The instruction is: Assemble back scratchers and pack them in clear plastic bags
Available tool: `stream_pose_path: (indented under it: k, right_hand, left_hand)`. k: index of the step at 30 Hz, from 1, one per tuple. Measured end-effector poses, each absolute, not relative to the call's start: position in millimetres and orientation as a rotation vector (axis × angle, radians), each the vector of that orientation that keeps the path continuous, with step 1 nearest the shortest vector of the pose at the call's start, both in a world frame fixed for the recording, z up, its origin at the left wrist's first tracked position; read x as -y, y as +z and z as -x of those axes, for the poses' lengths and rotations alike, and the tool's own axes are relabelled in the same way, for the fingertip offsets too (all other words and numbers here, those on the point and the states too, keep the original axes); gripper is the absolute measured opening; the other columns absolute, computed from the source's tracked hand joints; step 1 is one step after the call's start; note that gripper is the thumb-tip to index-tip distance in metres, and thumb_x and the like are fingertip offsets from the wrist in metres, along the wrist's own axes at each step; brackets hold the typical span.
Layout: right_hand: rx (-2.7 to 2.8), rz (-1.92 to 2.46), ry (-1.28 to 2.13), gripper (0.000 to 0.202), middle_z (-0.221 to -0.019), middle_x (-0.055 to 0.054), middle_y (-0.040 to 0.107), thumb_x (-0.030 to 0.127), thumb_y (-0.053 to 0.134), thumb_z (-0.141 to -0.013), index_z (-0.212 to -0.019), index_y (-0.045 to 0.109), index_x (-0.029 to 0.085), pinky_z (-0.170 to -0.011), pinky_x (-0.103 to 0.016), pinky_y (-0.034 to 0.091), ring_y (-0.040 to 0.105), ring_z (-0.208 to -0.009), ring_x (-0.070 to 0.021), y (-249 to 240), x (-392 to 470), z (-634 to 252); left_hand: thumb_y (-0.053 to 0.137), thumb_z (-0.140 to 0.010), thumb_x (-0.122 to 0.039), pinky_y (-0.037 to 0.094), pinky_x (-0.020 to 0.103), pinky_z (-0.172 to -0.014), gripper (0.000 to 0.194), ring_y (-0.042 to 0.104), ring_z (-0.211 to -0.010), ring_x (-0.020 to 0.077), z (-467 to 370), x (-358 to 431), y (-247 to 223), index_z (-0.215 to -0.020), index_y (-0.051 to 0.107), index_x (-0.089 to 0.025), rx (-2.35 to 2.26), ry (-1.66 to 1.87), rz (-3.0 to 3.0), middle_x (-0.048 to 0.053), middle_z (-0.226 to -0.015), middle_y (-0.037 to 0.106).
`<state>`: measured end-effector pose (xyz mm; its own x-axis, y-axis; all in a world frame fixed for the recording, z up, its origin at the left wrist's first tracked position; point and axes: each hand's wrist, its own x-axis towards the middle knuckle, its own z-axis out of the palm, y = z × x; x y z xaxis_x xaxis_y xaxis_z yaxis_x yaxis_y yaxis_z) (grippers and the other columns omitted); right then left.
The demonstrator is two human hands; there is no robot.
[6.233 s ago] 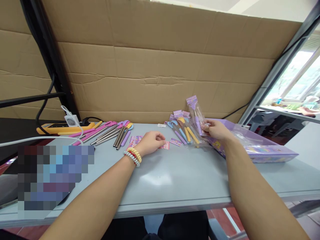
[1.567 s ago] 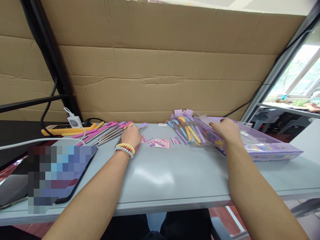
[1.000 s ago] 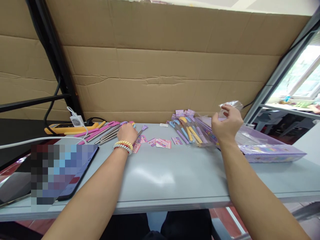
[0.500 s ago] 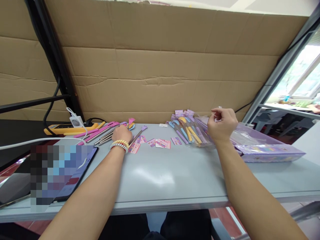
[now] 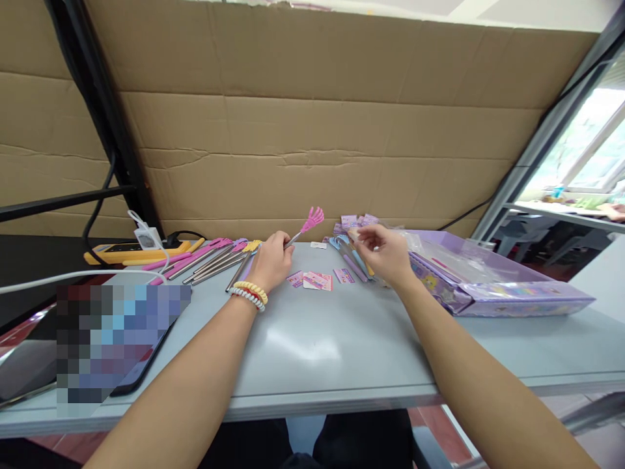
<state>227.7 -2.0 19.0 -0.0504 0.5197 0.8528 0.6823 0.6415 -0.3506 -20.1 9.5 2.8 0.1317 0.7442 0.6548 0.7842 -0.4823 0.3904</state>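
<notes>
grey worktop (image 5: 303, 355), cardboard (image 5: 293, 124) behind. left grip (image 5: 272, 264) now closed on pink hand-tipped stick (image 5: 312, 220), head raised at 12 o'clock; half a second ago it sat low by the loose sticks (image 5: 215, 262), 11 o'clock. so one's up off the worktop. right grip (image 5: 385, 254) shifted from beside purple box (image 5: 527, 301), 2 o'clock, to wrapped bundle (image 5: 355, 269), 1 o'clock; fingers curled, can't tell if holding anything.

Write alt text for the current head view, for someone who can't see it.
A person's left hand holds a metal stick with a pink hand-shaped head above a grey table; the right hand is at a cluster of colourful sticks. Small printed cards lie between, with more metal sticks left and an open purple box right.
</notes>
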Motion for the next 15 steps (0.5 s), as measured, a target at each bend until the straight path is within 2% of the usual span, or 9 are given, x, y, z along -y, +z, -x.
stream_pose_path:
  k: [6, 10, 13, 15]
  right_hand:
    - [2.056, 1.037, -0.072, 0.002, -0.058, 0.001, 0.06, 0.019, 0.059, -0.07, -0.072, 0.06, 0.018, -0.049, -0.023, 0.04, 0.049, -0.047, -0.0093, 12, 10, -198]
    - [2.096, 1.027, -0.021, 0.011, -0.062, 0.0, 0.062, 0.025, 0.064, -0.069, -0.074, 0.059, 0.017, -0.048, -0.022, 0.038, 0.046, -0.047, -0.0083, 13, 14, -192]
    - [2.091, 0.974, 0.019, 0.015, -0.073, -0.003, 0.066, 0.026, 0.062, -0.071, -0.083, 0.058, 0.018, -0.049, -0.023, 0.04, 0.049, -0.048, -0.0085, 14, 18, -192]
    - [2.111, 0.927, 0.069, 0.027, -0.082, -0.004, 0.068, 0.024, 0.058, -0.074, -0.1, 0.057, 0.019, -0.051, -0.023, 0.042, 0.053, -0.051, -0.009, 13, 20, -190]
  left_hand:
    - [0.042, -0.087, -0.027, 0.036, 0.027, -0.063, 0.017, 0.056, -0.072, 0.0166, 15, -4, 1, -0.084, 0.057, -0.02, 1.482, -1.273, 2.432, 0.003, -0.077, 0.063]
    - [0.037, -0.089, -0.036, 0.033, 0.025, -0.057, 0.026, 0.054, -0.062, 0.0154, 11, 4, 3, -0.087, 0.06, -0.023, 1.497, -1.163, 2.572, 0.0, -0.068, 0.062]
    - [0.035, -0.089, -0.039, 0.035, 0.026, -0.057, 0.031, 0.055, -0.062, 0.0164, 6, 9, 3, -0.088, 0.062, -0.023, 1.532, -1.075, 2.627, 0.002, -0.071, 0.064]
    - [0.035, -0.089, -0.04, 0.037, 0.026, -0.058, 0.033, 0.056, -0.064, 0.0174, 2, 12, 3, -0.09, 0.063, -0.023, 1.575, -1.026, 2.635, 0.003, -0.072, 0.064]
